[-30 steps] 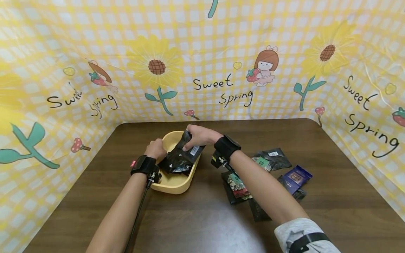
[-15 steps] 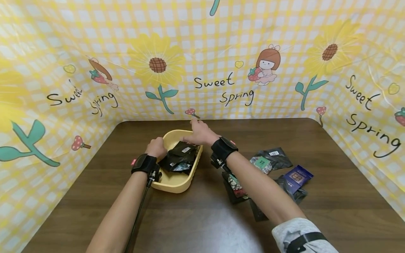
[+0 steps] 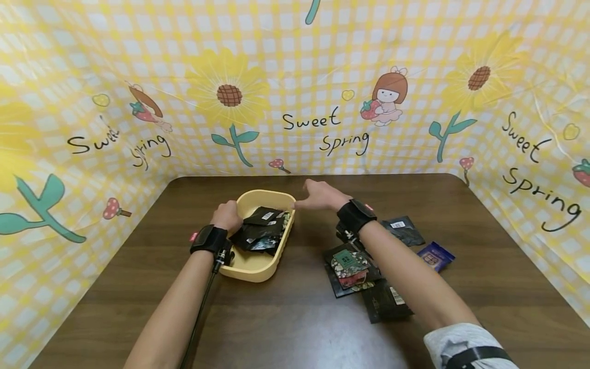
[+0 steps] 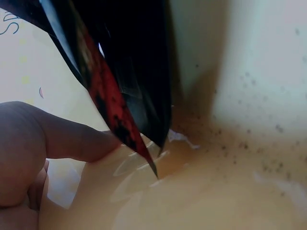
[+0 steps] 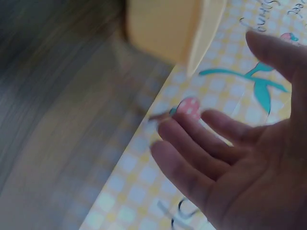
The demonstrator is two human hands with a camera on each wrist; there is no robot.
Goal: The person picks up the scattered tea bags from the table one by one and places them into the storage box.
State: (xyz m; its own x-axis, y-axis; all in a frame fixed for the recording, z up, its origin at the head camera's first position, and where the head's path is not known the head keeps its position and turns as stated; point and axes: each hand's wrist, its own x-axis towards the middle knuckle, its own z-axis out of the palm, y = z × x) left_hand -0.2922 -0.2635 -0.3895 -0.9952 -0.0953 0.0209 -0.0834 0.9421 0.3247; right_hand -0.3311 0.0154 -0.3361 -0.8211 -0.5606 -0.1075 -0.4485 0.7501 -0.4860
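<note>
Your left hand sits at the left rim of the yellow tray, fingers curled over the edge and gripping it. In the left wrist view, one finger lies against the tray's inner wall, just beside the corner of a black-and-red packet.

Your right hand is held above the worktop just to the right of the tray's far right corner. It holds nothing. The right wrist view confirms this: the fingers are spread and relaxed, palm exposed, with the tray's outer wall beyond the fingertips. That view is motion-blurred, so finer detail cannot be read.

The tray stands on the worktop, left of centre. Several dark foil packets lie stacked inside it, leaning toward its right wall. The topmost one shows a white label.

More packets lie loose on the worktop to the right of the tray, partly under your right forearm:
- a packet with a green panel, on top of a red one, near your wrist;
- a black packet just in front of these;
- a dark packet with a white label, farther back;
- a purple packet, farthest to the right.

A yellow checked backdrop printed with sunflowers encloses the worktop on three sides.
</note>
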